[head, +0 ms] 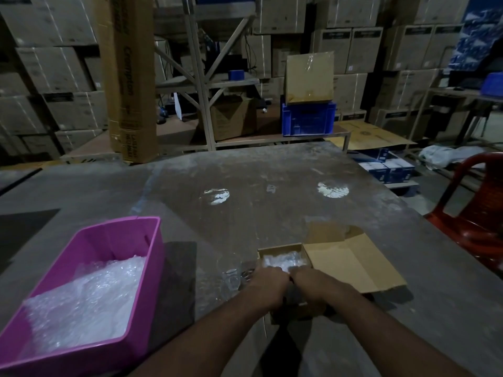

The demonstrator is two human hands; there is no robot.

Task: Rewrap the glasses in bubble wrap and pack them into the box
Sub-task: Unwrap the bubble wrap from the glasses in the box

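Both forearms reach forward from the bottom edge and converge over the near end of the open cardboard box. The left hand and right hand lie knuckles-up, side by side and almost touching, with their fingers pointing down into the box onto a bubble-wrapped bundle. The fingertips are hidden, so I cannot tell whether either hand grips the wrap or only presses on it. The box's flap lies open to the right on the tabletop. Just left of the left hand stands a bare clear glass, near the box. Farther left sits a pink bin holding loose bubble wrap. A red plastic chair stands off the tabletop's right side.
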